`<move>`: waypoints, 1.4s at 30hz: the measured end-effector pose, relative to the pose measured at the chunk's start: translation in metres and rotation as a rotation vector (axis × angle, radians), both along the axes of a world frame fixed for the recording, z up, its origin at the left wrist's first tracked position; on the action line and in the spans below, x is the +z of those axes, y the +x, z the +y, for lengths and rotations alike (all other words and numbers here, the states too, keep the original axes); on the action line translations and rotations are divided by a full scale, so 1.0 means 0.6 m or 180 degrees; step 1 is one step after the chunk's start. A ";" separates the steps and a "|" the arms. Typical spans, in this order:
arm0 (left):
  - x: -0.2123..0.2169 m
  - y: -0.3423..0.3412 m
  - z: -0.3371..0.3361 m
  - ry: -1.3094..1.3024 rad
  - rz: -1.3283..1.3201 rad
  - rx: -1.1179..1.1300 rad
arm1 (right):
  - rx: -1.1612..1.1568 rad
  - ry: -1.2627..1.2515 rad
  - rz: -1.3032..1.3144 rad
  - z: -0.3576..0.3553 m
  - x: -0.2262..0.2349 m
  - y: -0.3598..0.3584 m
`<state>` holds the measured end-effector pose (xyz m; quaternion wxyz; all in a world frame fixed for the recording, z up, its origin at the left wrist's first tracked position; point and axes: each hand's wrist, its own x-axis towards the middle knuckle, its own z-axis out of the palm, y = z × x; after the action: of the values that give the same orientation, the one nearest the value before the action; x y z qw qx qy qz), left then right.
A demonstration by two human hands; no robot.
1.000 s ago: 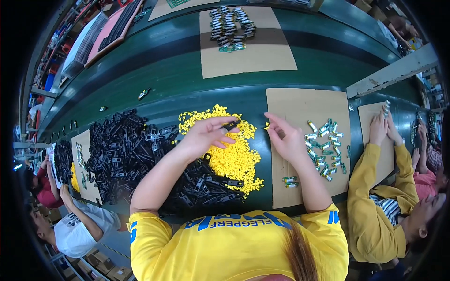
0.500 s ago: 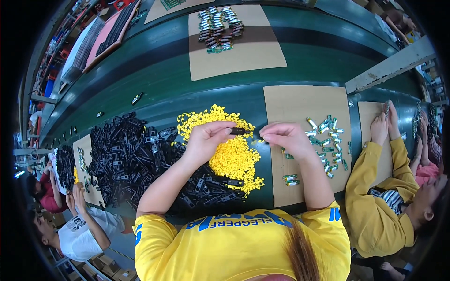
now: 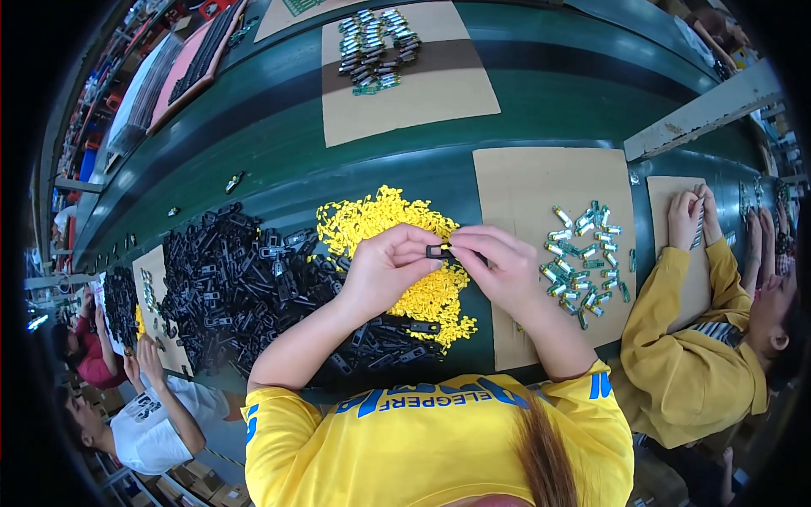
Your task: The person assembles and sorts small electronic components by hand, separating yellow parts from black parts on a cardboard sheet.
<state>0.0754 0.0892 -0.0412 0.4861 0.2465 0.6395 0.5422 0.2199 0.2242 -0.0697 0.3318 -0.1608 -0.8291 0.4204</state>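
Note:
My left hand point(image 3: 382, 269) pinches a small black plastic casing point(image 3: 435, 252) by one end, above the heap of yellow parts. Against its other end, my right hand point(image 3: 500, 264) is closed on a tiny yellow plastic part point(image 3: 447, 247), which touches the casing. My fingers hide much of both pieces. Beneath and behind the hands spreads the pile of small yellow plastic parts point(image 3: 380, 215). To the left lies a large heap of black plastic casings point(image 3: 224, 296).
Green boards with silver cylinders point(image 3: 583, 253) lie scattered on a cardboard sheet point(image 3: 515, 182) at right. Beyond, more stand grouped on another sheet point(image 3: 355, 122) on the green belt point(image 3: 253, 139). A metal beam point(image 3: 701, 114) slants at right. People sit working on both sides.
My right hand has moved left to meet the casing, bringing the yellow part against it. The far cardboard sheet with its boards has shifted slightly left.

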 end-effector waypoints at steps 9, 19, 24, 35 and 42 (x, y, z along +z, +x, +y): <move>-0.024 0.006 0.002 -0.0103 -0.0002 -0.0056 | 0.0304 0.0020 -0.0977 0.014 0.003 0.009; -0.032 -0.023 -0.004 -0.0251 -0.0071 0.0103 | -0.1621 0.1720 -0.1814 0.124 -0.015 0.124; -0.030 -0.015 0.005 -0.0199 -0.0097 0.0112 | -0.1459 0.1528 -0.1724 0.129 -0.016 0.118; -0.013 0.006 0.015 0.0012 -0.0078 -0.0188 | 0.0087 0.1099 -0.0475 0.019 0.020 0.035; -0.015 0.004 0.016 -0.0008 -0.0019 -0.0195 | 0.0085 0.1125 -0.0254 0.024 0.013 0.036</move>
<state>0.0776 0.0987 -0.0502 0.5048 0.2637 0.6309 0.5269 0.2414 0.2386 -0.0619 0.3162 -0.1055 -0.9046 0.2657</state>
